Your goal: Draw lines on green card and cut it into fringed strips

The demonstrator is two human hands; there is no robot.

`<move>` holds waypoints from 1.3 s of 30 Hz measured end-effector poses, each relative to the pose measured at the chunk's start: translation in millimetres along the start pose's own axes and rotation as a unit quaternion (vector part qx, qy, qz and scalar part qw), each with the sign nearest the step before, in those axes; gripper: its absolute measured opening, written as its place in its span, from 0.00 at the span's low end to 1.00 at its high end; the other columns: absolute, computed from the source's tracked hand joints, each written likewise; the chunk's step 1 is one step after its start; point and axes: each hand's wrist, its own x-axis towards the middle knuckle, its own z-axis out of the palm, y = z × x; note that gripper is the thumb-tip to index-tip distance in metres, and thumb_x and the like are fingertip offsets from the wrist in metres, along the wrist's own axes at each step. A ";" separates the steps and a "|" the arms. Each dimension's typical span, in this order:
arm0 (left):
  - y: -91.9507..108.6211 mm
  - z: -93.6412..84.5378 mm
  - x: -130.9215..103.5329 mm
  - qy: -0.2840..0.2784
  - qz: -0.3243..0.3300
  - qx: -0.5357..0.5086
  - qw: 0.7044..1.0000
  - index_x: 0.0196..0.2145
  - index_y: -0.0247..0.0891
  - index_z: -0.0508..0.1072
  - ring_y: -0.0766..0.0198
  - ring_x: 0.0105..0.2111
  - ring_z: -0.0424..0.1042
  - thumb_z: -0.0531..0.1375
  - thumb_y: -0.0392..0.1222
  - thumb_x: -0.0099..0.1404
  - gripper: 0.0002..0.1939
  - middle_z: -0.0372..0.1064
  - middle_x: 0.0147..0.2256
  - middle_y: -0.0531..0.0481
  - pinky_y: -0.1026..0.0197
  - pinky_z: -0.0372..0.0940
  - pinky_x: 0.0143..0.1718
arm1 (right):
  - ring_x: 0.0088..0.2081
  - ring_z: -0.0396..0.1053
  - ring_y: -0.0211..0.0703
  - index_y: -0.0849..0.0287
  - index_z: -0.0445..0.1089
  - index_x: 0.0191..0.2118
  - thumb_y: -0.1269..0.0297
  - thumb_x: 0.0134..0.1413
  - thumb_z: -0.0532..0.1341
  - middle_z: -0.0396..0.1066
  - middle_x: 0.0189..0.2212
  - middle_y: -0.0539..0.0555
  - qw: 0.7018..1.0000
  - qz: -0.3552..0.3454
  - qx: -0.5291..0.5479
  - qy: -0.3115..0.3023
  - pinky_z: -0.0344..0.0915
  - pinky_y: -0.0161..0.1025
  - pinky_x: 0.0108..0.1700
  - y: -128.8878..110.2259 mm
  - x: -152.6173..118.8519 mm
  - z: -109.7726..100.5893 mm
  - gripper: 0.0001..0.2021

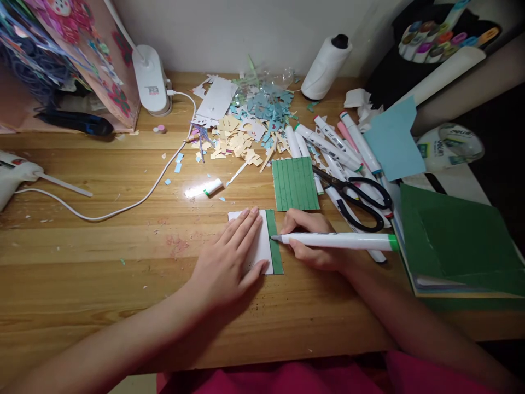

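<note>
My left hand [229, 257] lies flat, fingers stretched out, pressing a white card [257, 254] down on the wooden desk. Under the card, a green piece [278, 257] shows as a strip along its right side. My right hand [311, 241] grips a white marker with a green end [344, 241]. The marker's tip touches the green strip close to the card's right edge. Just above my right hand rests a green square [296, 185] with dark parallel lines. A white marker cap with a green rim [213, 187] lies up and left of the card.
Black-handled scissors [356, 197] lie over loose markers [332, 145] on the right. Paper scraps [241, 131] are heaped at the back. Green sheets [463, 241] are stacked far right. A glue gun [20, 172] and its white cord [123, 210] occupy the left.
</note>
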 end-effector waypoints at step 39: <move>0.6 -1.1 -0.1 -0.004 -0.002 -0.006 1.000 0.65 0.33 0.44 0.59 0.65 0.40 0.49 0.51 0.67 0.34 0.39 0.66 0.46 0.54 0.47 0.63 | 0.23 0.59 0.38 0.56 0.61 0.23 0.67 0.43 0.55 0.63 0.19 0.49 0.973 -0.029 0.149 -0.173 0.54 0.35 0.25 4.3 -6.1 -5.7 0.03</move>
